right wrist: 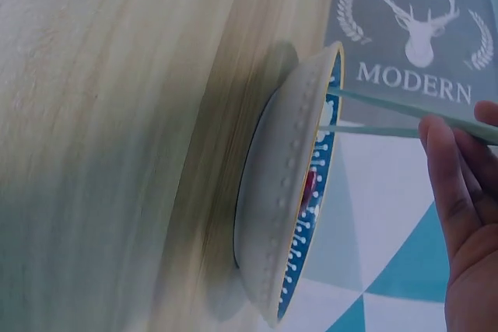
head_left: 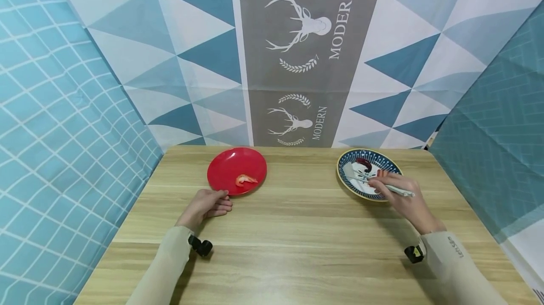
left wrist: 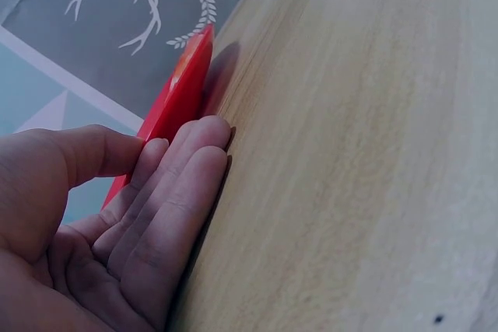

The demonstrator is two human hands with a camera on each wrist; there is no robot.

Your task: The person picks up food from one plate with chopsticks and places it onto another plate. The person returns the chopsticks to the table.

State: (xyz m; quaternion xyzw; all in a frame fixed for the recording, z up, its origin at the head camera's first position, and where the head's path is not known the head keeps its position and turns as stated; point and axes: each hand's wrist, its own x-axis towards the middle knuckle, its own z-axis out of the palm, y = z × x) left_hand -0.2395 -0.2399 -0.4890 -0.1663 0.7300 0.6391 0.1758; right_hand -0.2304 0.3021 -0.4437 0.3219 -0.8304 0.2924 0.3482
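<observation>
My left hand point(head_left: 209, 205) pinches the near-left rim of a red plate point(head_left: 225, 168) between thumb and forefinger, the other fingers stretched out low over the table. On that plate lies a small orange-and-white shrimp point(head_left: 245, 180). My right hand point(head_left: 401, 194) grips pale green chopsticks point(head_left: 399, 190), also seen in the right wrist view as two thin sticks point(right wrist: 381, 131) spread toward the bowl. Their tips reach into a blue-patterned bowl point(head_left: 348, 188) with a yellow rim, at a whitish piece point(head_left: 349, 170). A dark red curved piece point(head_left: 364, 164) lies near the bowl's far side.
Both dishes stand near the back edge of the wood-grain table point(head_left: 289, 229), well apart. Behind it hangs a patterned cloth point(head_left: 293, 73) with deer heads, and blue cloths point(head_left: 63, 121) close off the left and right sides.
</observation>
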